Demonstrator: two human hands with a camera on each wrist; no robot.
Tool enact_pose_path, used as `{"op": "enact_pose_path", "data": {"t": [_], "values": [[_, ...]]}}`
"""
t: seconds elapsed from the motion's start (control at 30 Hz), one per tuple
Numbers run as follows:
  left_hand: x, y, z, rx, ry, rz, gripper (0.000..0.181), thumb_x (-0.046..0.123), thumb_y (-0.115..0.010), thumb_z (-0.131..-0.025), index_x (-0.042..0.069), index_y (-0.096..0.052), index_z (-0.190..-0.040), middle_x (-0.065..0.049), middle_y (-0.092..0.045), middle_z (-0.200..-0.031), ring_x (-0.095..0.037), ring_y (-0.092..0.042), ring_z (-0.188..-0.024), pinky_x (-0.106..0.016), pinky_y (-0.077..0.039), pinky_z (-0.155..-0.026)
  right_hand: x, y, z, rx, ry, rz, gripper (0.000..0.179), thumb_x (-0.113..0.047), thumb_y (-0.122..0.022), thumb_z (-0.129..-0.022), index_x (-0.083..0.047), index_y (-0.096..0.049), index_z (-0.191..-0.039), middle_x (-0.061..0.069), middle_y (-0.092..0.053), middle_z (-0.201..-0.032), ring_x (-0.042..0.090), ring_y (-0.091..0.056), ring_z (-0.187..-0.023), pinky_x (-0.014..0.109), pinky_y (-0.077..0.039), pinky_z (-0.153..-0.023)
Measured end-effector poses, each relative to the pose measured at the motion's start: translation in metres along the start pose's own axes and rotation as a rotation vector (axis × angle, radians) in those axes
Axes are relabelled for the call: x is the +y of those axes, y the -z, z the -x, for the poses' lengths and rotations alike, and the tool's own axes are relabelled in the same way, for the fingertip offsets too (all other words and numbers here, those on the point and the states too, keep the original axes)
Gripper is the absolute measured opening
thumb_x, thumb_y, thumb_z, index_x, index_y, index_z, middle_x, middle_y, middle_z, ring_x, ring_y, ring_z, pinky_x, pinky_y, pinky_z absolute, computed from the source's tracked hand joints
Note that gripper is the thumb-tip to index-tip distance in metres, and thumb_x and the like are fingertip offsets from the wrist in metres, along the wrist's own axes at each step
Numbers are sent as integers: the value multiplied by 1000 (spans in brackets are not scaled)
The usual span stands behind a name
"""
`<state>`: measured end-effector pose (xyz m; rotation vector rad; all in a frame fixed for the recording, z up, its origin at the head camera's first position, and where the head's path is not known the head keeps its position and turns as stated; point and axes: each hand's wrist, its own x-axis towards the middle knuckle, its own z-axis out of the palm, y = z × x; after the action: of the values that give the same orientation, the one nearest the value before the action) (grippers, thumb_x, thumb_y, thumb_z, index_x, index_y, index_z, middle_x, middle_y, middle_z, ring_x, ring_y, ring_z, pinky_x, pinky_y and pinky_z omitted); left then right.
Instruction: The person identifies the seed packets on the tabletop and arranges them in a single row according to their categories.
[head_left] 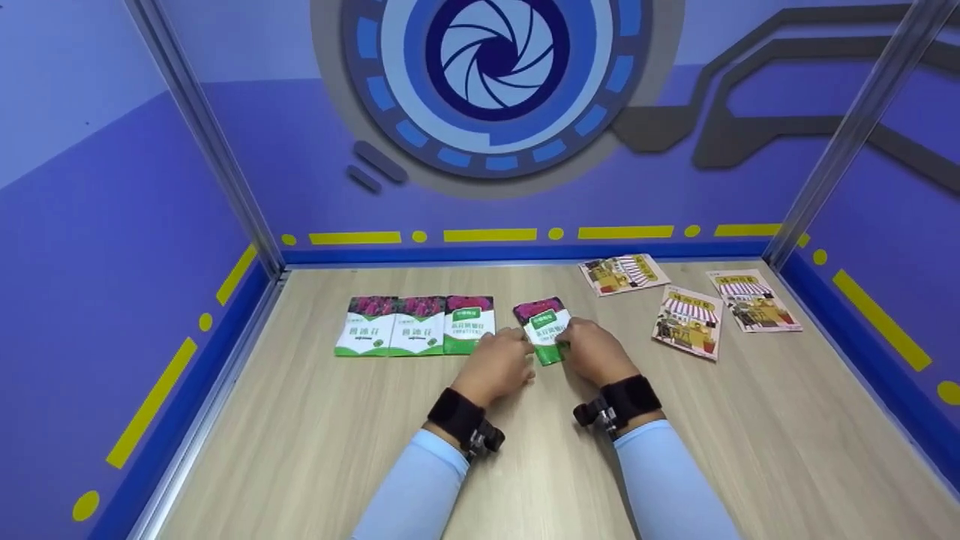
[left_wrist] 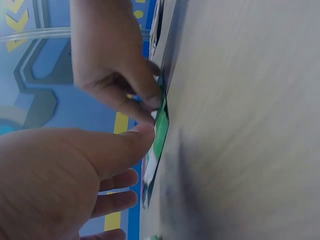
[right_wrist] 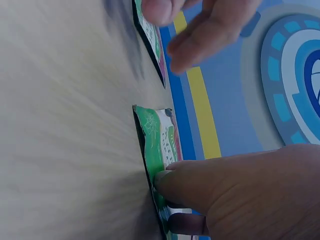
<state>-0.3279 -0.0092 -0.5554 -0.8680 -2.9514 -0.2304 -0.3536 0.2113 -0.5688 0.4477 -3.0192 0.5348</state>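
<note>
Right of the packet row [head_left: 416,330], the right hand [head_left: 600,352] pinches the slanted packet [head_left: 543,328] by its right edge while the left hand [head_left: 495,369], relaxed, holds nothing, and a light turn, kept flat, should probably avoid creasing.

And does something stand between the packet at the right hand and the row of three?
Yes, the left hand covers the near part of the gap beside the packet; farther back, only tabletop shows.

Green-and-white flower packets [head_left: 417,330] – four; awning-print packets [head_left: 687,324] – three; black wristbands [head_left: 454,414], two.
</note>
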Motion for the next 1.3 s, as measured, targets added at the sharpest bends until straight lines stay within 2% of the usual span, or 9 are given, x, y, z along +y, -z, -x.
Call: {"op": "enact_pose_path", "data": {"t": [0.13,0.27,0.43,0.53,0.63,0.77,0.87,1.1,1.3], "values": [[8,-3,-2,-14,-24,5,34,38,-81,-106,17,-83,-133,-4,-74,-141,-26,-68,-133,-55,-57,-116,-6,-3,0,22,37,6,19,4,-73,-100,-6,-86,-108,13,-78,-111,26,-72,-95,52,-66,-91],[11,-7,-2,-18,-44,-6,33,39,-83,-105,18,-83,-130,-3,-75,-138,-25,-70,-132,-53,-58,-113,-10,-6,0,44,91,27,13,1,-76,-98,-6,-86,-100,13,-75,-103,27,-71,-89,52,-65,-86],[10,-10,-1,-2,-58,-44,23,39,-84,-103,18,-84,-113,-1,-79,-127,-22,-74,-122,-48,-60,-102,-16,-7,1,61,129,34,8,-4,-79,-100,-5,-86,-100,13,-73,-98,28,-70,-84,54,-64,-81],[8,-9,0,1,-49,-33,22,39,-85,-102,17,-83,-106,-1,-78,-124,-22,-74,-120,-47,-60,-101,-18,-7,1,61,139,25,6,-5,-80,-99,-5,-86,-99,12,-72,-98,27,-68,-85,52,-64,-82],[5,-9,0,-2,-39,-27,23,38,-85,-102,15,-82,-103,-2,-78,-122,-23,-74,-118,-46,-60,-99,-18,-7,1,64,154,18,7,-5,-81,-98,-4,-87,-101,13,-73,-105,30,-71,-96,53,-64,-90],[1,-10,0,3,-27,-25,23,37,-85,-102,15,-81,-99,-2,-78,-116,-24,-75,-110,-44,-61,-97,-16,-9,2,57,157,-3,13,-5,-80,-99,-5,-88,-109,19,-77,-132,39,-73,-127,55,-62,-111],[-4,-11,0,11,-9,-15,23,36,-86,-101,14,-79,-98,-3,-78,-113,-25,-76,-107,-45,-61,-99,-15,-10,1,44,152,-27,16,-4,-79,-101,-5,-88,-114,21,-76,-144,42,-70,-140,56,-57,-121],[-10,-11,1,19,31,-8,27,37,-85,-103,10,-81,-106,-6,-79,-115,-29,-78,-110,-47,-62,-106,-15,-12,-1,61,166,-12,12,-7,-81,-101,-6,-88,-110,15,-78,-128,37,-73,-125,53,-62,-111],[-13,-8,2,17,47,-29,28,37,-85,-103,10,-80,-100,-6,-79,-113,-29,-78,-110,-46,-62,-108,-17,-13,0,45,201,13,15,-5,-79,-100,-5,-89,-111,15,-79,-127,38,-74,-122,55,-64,-107]]}}
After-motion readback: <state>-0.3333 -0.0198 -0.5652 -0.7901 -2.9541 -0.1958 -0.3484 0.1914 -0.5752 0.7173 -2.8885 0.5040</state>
